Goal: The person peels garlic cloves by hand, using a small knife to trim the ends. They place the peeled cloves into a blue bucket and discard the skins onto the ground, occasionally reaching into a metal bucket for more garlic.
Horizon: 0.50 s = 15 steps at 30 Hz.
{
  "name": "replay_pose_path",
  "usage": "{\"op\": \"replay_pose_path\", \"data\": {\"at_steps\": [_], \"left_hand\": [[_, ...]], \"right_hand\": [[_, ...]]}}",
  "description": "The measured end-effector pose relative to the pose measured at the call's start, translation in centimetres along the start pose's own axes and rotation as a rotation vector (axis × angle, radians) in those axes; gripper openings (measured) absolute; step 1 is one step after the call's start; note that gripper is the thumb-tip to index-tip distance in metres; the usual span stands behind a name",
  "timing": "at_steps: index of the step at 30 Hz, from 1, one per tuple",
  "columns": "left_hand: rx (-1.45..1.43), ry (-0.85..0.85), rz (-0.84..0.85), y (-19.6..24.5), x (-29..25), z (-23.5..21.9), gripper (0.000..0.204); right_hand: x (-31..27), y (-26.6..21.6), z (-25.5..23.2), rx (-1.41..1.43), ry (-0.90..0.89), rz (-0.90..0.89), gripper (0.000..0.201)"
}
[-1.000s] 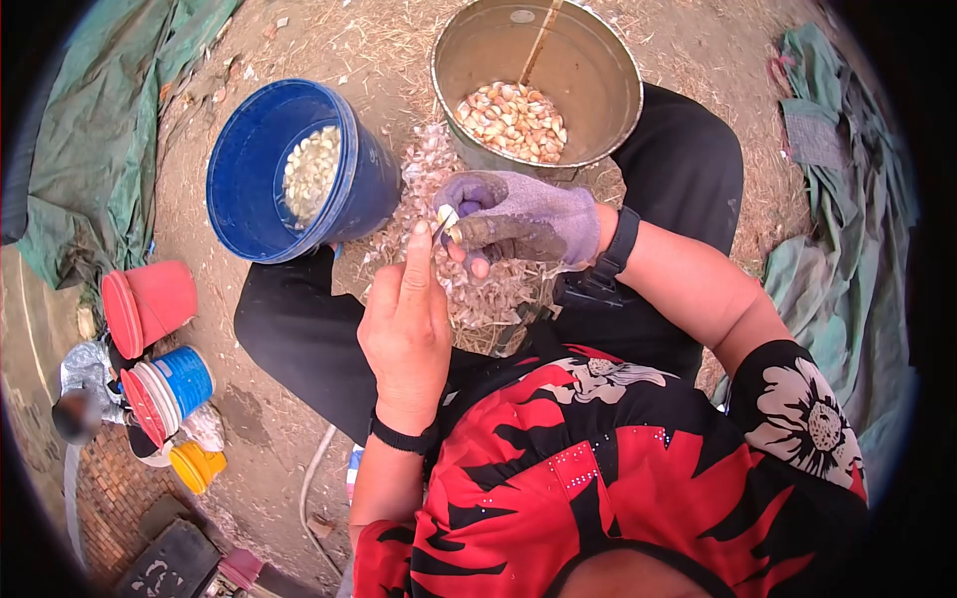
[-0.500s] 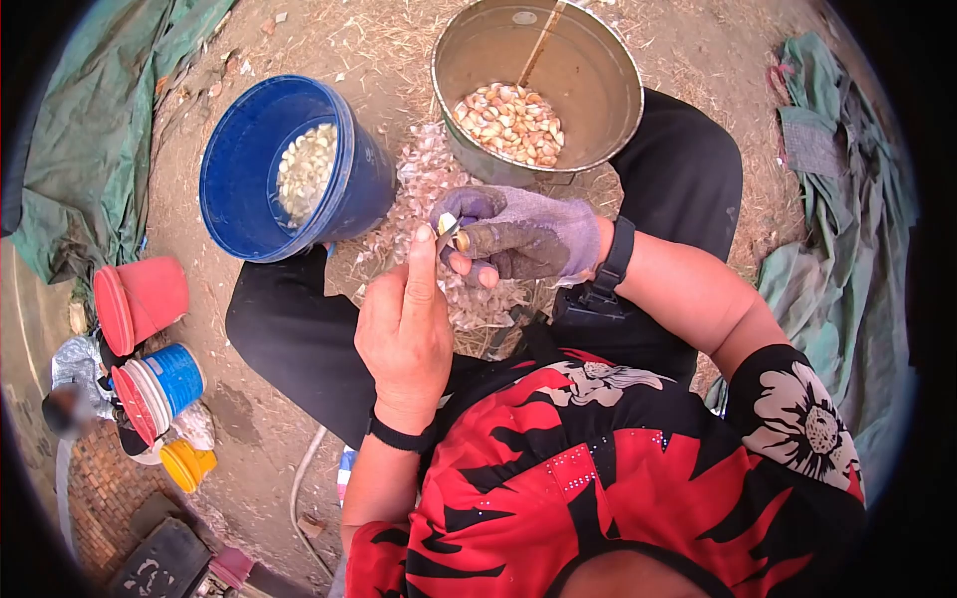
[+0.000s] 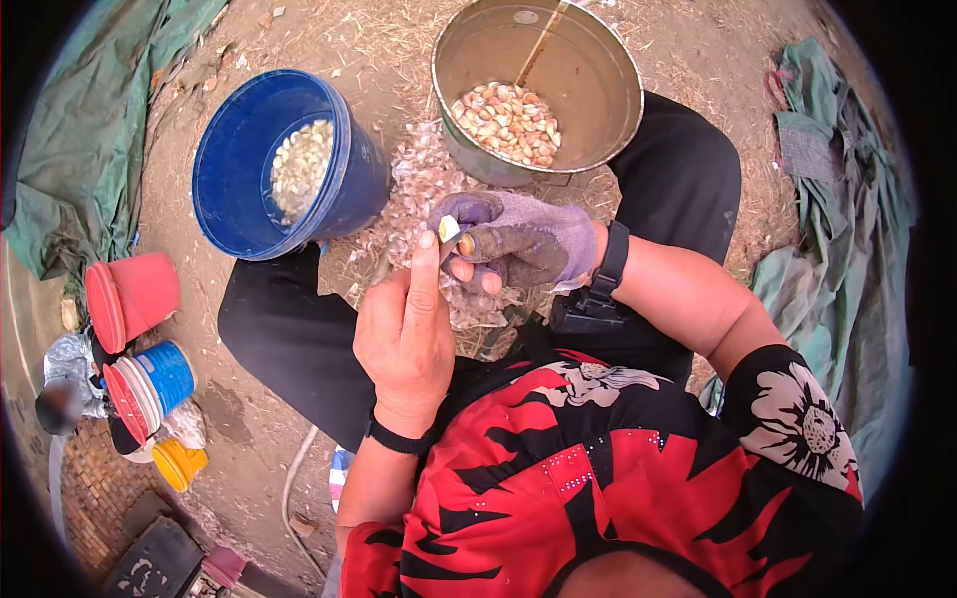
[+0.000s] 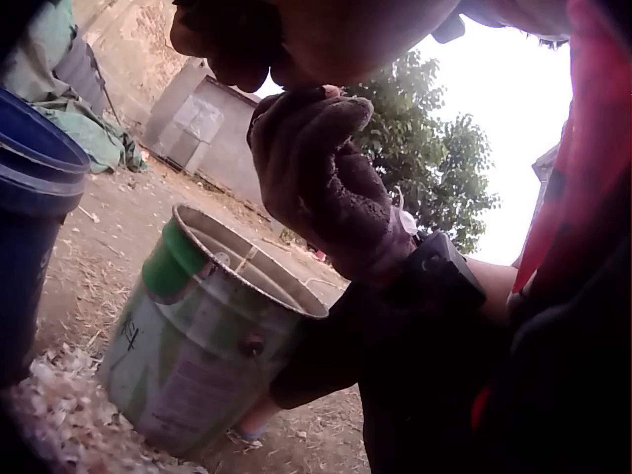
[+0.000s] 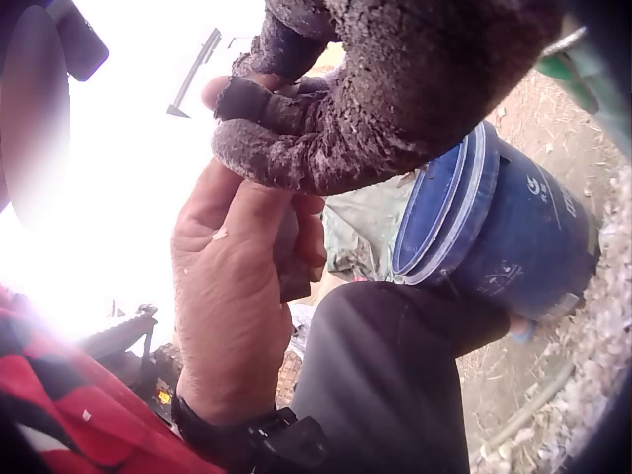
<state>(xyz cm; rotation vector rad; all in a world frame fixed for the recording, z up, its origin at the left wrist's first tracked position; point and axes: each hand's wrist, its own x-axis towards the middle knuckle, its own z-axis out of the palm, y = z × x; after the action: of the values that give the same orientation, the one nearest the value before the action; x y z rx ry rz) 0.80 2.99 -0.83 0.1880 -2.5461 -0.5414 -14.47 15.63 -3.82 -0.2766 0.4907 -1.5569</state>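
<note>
The bare left hand (image 3: 404, 334) grips a small knife, its index finger straight beside the blade (image 3: 450, 245); a dark piece, perhaps the handle (image 5: 295, 280), shows within its curled fingers in the right wrist view. In a purple-grey glove with bare fingertips, the right hand (image 3: 523, 239) pinches a pale garlic clove (image 3: 449, 227) against the blade. The fingers meet over a heap of pinkish peelings (image 3: 429, 164). The left wrist view shows the gloved hand (image 4: 321, 178) from below, the clove hidden there.
A blue bucket (image 3: 224, 169) with peeled cloves stands front left. Ahead, a metal bucket (image 3: 598, 80) holds unpeeled cloves and a stick (image 3: 541, 45). Red (image 3: 150, 289), blue (image 3: 167, 374) and yellow (image 3: 179, 462) containers are at far left; green tarps (image 3: 847, 259) lie on both sides.
Both hands stay together, and the fingers and blade have shifted slightly at the clove, whose pale face shows more plainly. The buckets at left have drifted a little leftward in the head view.
</note>
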Motion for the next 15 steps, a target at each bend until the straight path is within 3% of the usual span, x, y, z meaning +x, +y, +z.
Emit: {"op": "replay_pose_path", "data": {"at_steps": [15], "left_hand": [[-0.004, 0.015, -0.011, -0.09, -0.15, -0.07, 0.054]], "right_hand": [[-0.08, 0.08, -0.03, -0.008, -0.006, 0.014, 0.025]]}}
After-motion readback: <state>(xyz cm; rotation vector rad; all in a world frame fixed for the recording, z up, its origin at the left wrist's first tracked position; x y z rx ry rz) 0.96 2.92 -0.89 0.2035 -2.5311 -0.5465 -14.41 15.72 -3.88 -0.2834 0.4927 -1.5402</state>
